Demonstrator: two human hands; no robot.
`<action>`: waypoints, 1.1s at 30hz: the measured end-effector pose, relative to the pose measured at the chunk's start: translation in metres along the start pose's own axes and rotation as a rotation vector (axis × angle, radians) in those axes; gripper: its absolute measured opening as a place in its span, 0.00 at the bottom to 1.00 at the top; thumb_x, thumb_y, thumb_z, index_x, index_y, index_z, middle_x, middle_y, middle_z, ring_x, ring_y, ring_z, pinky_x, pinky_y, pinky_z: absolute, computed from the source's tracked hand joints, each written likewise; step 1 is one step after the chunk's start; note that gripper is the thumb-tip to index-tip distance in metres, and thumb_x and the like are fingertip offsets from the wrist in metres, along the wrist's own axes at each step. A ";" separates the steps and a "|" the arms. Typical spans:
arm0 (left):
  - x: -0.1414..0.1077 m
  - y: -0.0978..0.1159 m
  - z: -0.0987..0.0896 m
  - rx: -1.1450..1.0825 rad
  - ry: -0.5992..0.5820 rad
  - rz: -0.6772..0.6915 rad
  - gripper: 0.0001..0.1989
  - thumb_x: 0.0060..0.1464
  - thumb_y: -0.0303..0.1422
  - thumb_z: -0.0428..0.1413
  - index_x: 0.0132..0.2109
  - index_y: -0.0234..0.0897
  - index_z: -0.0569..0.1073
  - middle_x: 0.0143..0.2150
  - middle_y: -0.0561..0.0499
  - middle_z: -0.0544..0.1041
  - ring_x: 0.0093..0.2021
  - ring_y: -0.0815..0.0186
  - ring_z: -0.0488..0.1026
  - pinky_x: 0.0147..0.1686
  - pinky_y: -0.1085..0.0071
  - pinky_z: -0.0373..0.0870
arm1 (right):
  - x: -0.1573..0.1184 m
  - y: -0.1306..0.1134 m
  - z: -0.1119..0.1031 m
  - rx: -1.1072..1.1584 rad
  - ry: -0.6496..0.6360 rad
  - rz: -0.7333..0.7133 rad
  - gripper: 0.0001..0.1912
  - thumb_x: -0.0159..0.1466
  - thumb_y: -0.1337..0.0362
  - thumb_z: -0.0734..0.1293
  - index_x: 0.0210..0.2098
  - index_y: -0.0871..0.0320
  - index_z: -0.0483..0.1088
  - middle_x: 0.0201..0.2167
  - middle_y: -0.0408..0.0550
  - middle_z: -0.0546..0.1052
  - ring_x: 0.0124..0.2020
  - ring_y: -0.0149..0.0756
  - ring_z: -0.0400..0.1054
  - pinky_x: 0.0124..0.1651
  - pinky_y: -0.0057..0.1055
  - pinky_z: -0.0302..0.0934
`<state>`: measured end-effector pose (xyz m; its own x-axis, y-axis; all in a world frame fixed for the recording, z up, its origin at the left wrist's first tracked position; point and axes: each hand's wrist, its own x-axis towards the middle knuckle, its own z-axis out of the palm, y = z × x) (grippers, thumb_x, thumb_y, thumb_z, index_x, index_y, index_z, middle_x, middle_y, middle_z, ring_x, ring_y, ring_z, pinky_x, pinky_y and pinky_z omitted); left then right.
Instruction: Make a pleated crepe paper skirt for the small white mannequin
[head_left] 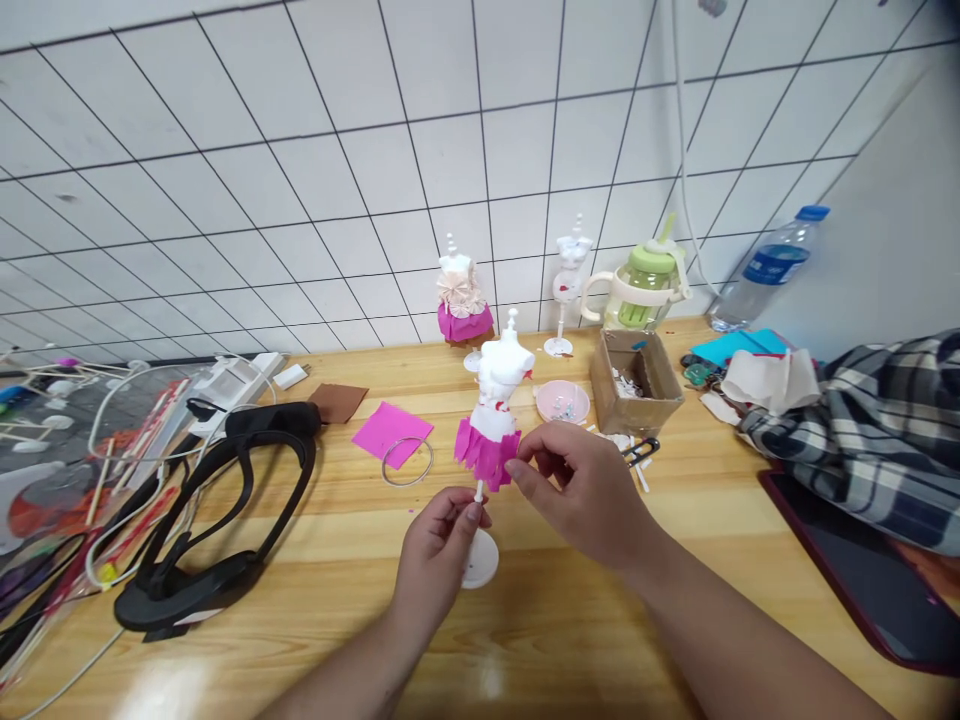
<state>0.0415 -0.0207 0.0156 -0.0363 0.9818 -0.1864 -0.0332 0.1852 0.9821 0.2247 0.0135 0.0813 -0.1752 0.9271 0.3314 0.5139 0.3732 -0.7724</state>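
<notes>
"Two open containers; contents?"
"Pink dish (545, 408), twelve o'clock from the right hand (581, 490): small bits. Cardboard box (637, 408), one o'clock: white pieces, indistinct."
"Obscured?"
"Round base (484, 568), partly, by the left hand (439, 545)."
"Dress form (493, 420)?"
"Left hand's one o'clock, stem pinched; right hand's ten, fingers narrow beside the skirt (489, 452), grip undeterminable."

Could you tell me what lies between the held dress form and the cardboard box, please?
The head view shows a pink dish of small bits between the dress form and the cardboard box.
</notes>
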 end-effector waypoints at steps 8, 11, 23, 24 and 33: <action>-0.002 0.001 0.001 -0.185 0.021 -0.033 0.19 0.45 0.43 0.67 0.36 0.35 0.72 0.28 0.53 0.76 0.28 0.69 0.71 0.29 0.75 0.67 | -0.008 -0.005 0.009 -0.089 0.085 -0.108 0.10 0.63 0.61 0.65 0.27 0.58 0.65 0.22 0.40 0.66 0.24 0.29 0.58 0.29 0.28 0.51; -0.002 0.001 0.001 -0.205 0.014 -0.023 0.19 0.44 0.42 0.68 0.36 0.35 0.72 0.26 0.55 0.74 0.26 0.70 0.71 0.29 0.75 0.69 | -0.010 -0.004 0.014 -0.153 0.068 -0.125 0.09 0.62 0.60 0.65 0.28 0.58 0.66 0.23 0.41 0.67 0.25 0.29 0.58 0.30 0.29 0.51; -0.009 0.003 0.004 -0.144 -0.011 0.012 0.19 0.44 0.43 0.67 0.35 0.35 0.72 0.27 0.53 0.76 0.26 0.69 0.73 0.28 0.74 0.70 | -0.010 0.002 0.028 0.016 0.116 -0.010 0.06 0.60 0.62 0.67 0.36 0.57 0.70 0.26 0.41 0.68 0.26 0.29 0.62 0.29 0.27 0.55; -0.009 0.002 0.004 -0.137 -0.016 0.015 0.19 0.44 0.43 0.67 0.35 0.35 0.72 0.27 0.53 0.76 0.25 0.69 0.73 0.27 0.75 0.70 | -0.010 0.002 0.028 0.013 0.119 -0.016 0.05 0.60 0.63 0.67 0.35 0.57 0.70 0.26 0.41 0.68 0.26 0.29 0.61 0.29 0.27 0.55; -0.008 0.003 0.004 -0.117 -0.009 0.033 0.18 0.46 0.43 0.67 0.35 0.35 0.72 0.28 0.52 0.77 0.26 0.70 0.73 0.28 0.75 0.71 | -0.008 0.002 0.026 -0.083 0.173 -0.089 0.04 0.61 0.66 0.65 0.29 0.57 0.69 0.24 0.42 0.70 0.25 0.29 0.62 0.29 0.27 0.54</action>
<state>0.0458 -0.0279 0.0206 -0.0307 0.9877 -0.1531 -0.1483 0.1469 0.9780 0.2056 0.0075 0.0627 -0.0798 0.8683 0.4896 0.5712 0.4424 -0.6914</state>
